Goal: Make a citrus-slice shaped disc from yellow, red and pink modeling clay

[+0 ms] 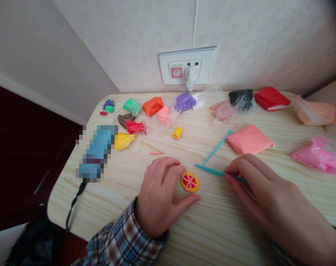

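Lying toward the left of the pale wood-grained table (115, 199), a blurred blue oblong object (98, 147) adjoins a black cord (75, 202). Next comes a thin salmon-pink strip (156, 153), loose beyond the left hand (159, 199); a forward brush of the fingers could smear it. That hand is open, its fingers and thumb curved about the small round yellow disc (190, 181) with red centre and crossing pink strands, which lies flat on the table; whether the index fingertip touches the rim cannot be told. Too firm a pinch would probably deform the disc, apparently soft clay; too loose a hold might let it slide. Right of it, the slender turquoise plastic knife (210, 170) is pinched between thumb and fingers of the right hand (263, 195), blade pointing left; a careless sweep could lift the strands or knock the nearby turquoise plastic rod (216, 149). Rightmost, a bright pink bagged lump (317, 155) lies well apart.
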Demonstrator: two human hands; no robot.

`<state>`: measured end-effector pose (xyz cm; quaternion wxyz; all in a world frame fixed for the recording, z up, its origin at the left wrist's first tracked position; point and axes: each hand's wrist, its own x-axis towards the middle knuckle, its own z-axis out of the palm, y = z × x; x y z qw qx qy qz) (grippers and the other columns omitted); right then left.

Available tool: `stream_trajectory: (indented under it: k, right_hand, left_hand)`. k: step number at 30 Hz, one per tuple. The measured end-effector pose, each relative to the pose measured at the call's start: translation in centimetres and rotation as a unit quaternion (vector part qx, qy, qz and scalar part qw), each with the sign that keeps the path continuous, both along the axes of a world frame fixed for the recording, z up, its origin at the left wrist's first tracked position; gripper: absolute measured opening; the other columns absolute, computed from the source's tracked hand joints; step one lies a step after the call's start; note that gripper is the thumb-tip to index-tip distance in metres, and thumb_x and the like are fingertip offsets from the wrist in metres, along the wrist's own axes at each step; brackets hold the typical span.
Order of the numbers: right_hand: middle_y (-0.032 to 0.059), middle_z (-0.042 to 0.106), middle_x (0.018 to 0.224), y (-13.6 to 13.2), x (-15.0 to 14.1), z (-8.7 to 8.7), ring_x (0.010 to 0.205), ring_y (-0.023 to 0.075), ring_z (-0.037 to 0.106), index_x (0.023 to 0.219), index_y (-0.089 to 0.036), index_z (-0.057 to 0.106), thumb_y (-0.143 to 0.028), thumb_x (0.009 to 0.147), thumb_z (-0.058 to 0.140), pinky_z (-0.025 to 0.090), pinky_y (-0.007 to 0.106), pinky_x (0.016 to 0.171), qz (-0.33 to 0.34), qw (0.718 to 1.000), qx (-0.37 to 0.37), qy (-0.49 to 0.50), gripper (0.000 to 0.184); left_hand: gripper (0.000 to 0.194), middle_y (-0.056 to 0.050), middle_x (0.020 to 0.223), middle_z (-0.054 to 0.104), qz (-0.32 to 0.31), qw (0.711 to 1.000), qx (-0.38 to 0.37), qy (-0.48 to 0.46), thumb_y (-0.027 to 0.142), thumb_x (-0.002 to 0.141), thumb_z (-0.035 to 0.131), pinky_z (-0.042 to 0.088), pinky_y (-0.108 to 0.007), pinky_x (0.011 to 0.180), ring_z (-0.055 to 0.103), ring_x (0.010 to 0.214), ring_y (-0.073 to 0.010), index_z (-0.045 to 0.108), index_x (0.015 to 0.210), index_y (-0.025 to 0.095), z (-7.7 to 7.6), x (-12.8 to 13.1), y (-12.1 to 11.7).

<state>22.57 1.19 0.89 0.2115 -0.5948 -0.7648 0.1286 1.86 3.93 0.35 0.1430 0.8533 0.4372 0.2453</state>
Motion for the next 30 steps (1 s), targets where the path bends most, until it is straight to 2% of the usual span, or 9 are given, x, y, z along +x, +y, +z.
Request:
stream_trajectory:
  k: [7, 14, 17, 23, 27, 30]
  right_hand:
    - [-0.0013, 0.050, 0.067, -0.7, -0.2, 0.7, 0.051, 0.0090, 0.051, 0.075, -0.022, 0.046, -0.027, 0.090, 0.040, 0.040, 0.022, 0.045, 0.032, 0.998, 0.043, 0.017, 0.017]
    - [-0.0030, 0.049, 0.063, -0.7, -0.4, 0.4, 0.045, 0.0073, 0.049, 0.072, -0.022, 0.045, -0.025, 0.088, 0.041, 0.039, 0.019, 0.041, 0.057, 0.997, 0.031, 0.032, 0.016]
    - [-0.0034, 0.048, 0.061, -0.6, -0.3, 0.5, 0.043, 0.0068, 0.049, 0.072, -0.022, 0.044, -0.024, 0.088, 0.040, 0.038, 0.018, 0.038, 0.069, 0.996, 0.045, 0.033, 0.017]
    - [-0.0037, 0.047, 0.062, -0.4, -0.3, 0.4, 0.043, 0.0055, 0.050, 0.073, -0.022, 0.043, -0.023, 0.088, 0.041, 0.039, 0.016, 0.038, 0.093, 0.994, 0.051, 0.027, 0.015]
    - [-0.0029, 0.048, 0.062, -0.4, -0.4, 0.3, 0.045, 0.0071, 0.051, 0.073, -0.022, 0.043, -0.023, 0.089, 0.039, 0.041, 0.017, 0.040, 0.084, 0.995, 0.034, 0.030, 0.016]
    - [-0.0027, 0.048, 0.062, -0.5, -0.4, 0.4, 0.045, 0.0074, 0.051, 0.073, -0.022, 0.043, -0.023, 0.089, 0.039, 0.041, 0.018, 0.040, 0.078, 0.996, 0.033, 0.033, 0.017]
  left_hand:
    - [0.035, -0.011, 0.103, 0.058, 0.000, 1.000, -0.016, -0.011, 0.033, 0.075, 0.069, 0.046, -0.041, 0.087, 0.052, 0.098, -0.0241, 0.058, 0.103, 0.015, 0.2, -0.1, 0.0]
    - [0.041, -0.010, 0.104, 0.057, 0.008, 0.996, -0.062, -0.059, 0.038, 0.073, 0.070, 0.048, -0.039, 0.085, 0.053, 0.098, -0.0235, 0.059, 0.107, 0.016, -0.3, -0.7, -0.1]
    - [0.042, -0.010, 0.107, 0.057, 0.002, 0.995, -0.078, -0.063, 0.036, 0.074, 0.069, 0.046, -0.039, 0.088, 0.052, 0.100, -0.0234, 0.059, 0.111, 0.018, -0.6, -1.0, -0.1]
    - [0.036, -0.009, 0.106, 0.057, -0.010, 0.994, -0.089, -0.063, 0.030, 0.073, 0.071, 0.046, -0.039, 0.088, 0.052, 0.100, -0.0231, 0.064, 0.106, 0.017, -0.3, -1.1, 0.3]
    - [0.039, -0.009, 0.106, 0.058, -0.013, 0.991, -0.111, -0.075, 0.029, 0.073, 0.072, 0.047, -0.037, 0.088, 0.053, 0.100, -0.0220, 0.063, 0.109, 0.017, 0.0, -1.2, 0.6]
    - [0.031, -0.008, 0.105, 0.057, -0.016, 0.991, -0.110, -0.071, 0.025, 0.075, 0.070, 0.047, -0.037, 0.086, 0.053, 0.099, -0.0216, 0.065, 0.105, 0.019, 0.0, -1.2, 0.6]
